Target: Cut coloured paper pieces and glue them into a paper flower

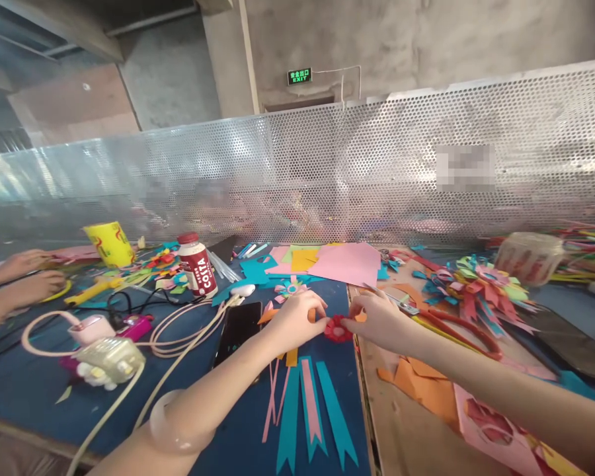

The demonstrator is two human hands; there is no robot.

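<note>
Both hands are pinching a small red paper flower (pixel 338 328) between them, the left hand (pixel 297 317) and right hand (pixel 377 318) apparently gripping opposite edges, just above the table (pixel 39 390), near teal ribbon strips (pixel 310 413).

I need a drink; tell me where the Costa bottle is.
In the head view the Costa bottle stands upright at the left of the blue table, right of the yellow cup and behind the looped pink cable.

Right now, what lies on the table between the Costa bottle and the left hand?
In the head view, between the Costa bottle and the left hand lie a white cable, a small white oval object, teal paper scraps and a dark phone.
</note>
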